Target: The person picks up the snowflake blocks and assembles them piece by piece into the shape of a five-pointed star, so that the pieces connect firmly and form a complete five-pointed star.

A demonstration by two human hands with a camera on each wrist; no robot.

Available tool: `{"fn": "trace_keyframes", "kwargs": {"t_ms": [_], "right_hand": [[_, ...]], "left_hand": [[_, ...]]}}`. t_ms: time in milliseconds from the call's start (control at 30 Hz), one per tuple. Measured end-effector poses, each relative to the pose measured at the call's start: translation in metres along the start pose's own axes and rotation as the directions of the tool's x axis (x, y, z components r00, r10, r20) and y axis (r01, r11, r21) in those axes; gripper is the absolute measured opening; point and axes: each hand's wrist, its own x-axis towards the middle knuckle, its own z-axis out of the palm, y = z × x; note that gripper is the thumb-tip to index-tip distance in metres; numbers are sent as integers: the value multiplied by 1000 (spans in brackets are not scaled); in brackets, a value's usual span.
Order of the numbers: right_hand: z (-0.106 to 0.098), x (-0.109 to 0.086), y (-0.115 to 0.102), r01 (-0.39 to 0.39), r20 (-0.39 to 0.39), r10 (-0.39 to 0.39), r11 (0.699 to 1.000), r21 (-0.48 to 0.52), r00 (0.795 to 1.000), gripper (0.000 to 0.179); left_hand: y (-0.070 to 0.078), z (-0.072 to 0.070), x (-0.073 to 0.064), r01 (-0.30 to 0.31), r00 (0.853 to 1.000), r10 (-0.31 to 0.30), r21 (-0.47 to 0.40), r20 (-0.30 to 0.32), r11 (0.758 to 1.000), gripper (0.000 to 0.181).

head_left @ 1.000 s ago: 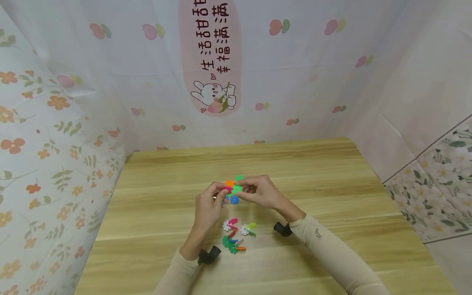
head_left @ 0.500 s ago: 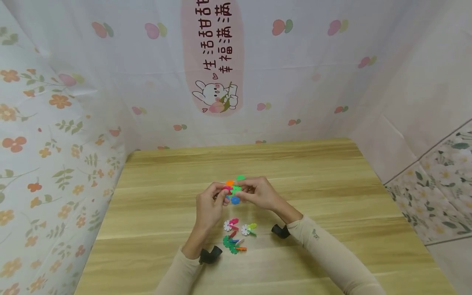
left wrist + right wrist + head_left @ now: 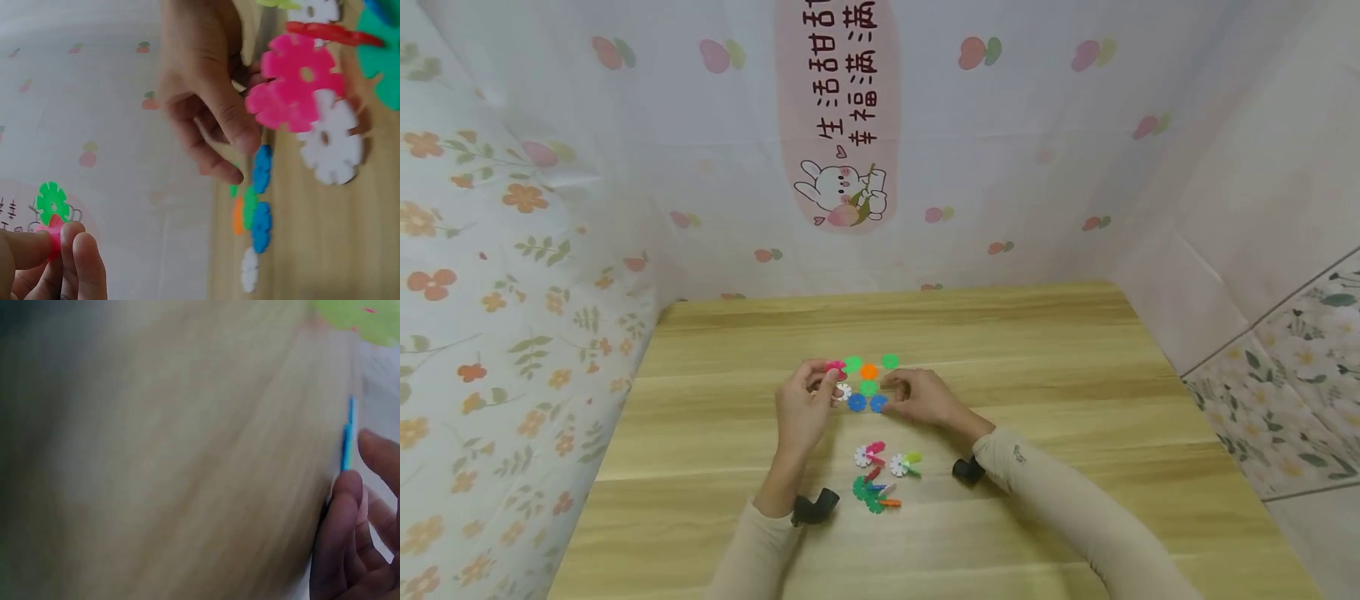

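In the head view your left hand [image 3: 805, 404] pinches a pink disc [image 3: 836, 367], with a green disc [image 3: 853, 364] right of that grip, while your right hand [image 3: 928, 400] hangs, thumb and finger parted, close to a blue disc [image 3: 877, 403]. The left wrist view adds detail: the green disc, flower-like with notched rim and central hole, meets the pink disc just above your left fingertips. Only the right wrist view shows blue edge-on, just past your right fingertips.

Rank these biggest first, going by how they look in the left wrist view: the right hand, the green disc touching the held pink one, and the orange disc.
1. Right hand
2. Green disc
3. Orange disc, seen nearly edge-on
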Motion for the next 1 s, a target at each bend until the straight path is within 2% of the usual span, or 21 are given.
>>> {"fn": "trace_keyframes", "kwargs": {"t_ms": [100,233,367,467,567,667,700,800,867,1000], "right_hand": [[8,3,-2,65,-22,-67,994,-83,998,34],[13,5,-8,67,-65,-79,985,-161,995,28],[13,4,-15,77,-87,-102,963,-258,991,22],[8,1,-20,75,-109,-111,955,-286,988,20],[-4,-5,-22,37,-176,-77,976,-217,981,20],[-20,-13,-27,16,-234,-26,999,-41,972,19],[-26,-15,-30,22,-247,-16,1000,20,969,19],[-40,-21,-42,77,-256,-33,984,163,966,18],[-47,-23,-50,131,-255,-78,971,199,964,19],[-54,-27,-61,200,-238,-158,966,166,958,23]], "left_hand": [[-4,1,-4,66,998,-66,-19,6,998,16],[-5,4,-6,119,993,-118,-33,22,992,18],[8,5,-7,116,992,-114,-22,46,993,15],[23,5,-10,84,995,-85,26,60,996,12],[21,7,-12,42,995,-47,65,83,997,12],[9,9,-12,6,993,-16,92,113,996,12],[4,10,-11,-4,992,-8,96,124,995,13],[1,13,-11,-44,985,24,112,171,993,14],[3,15,-11,-82,977,55,122,207,989,14],[7,22,-12,-173,956,129,150,264,973,15]]}}
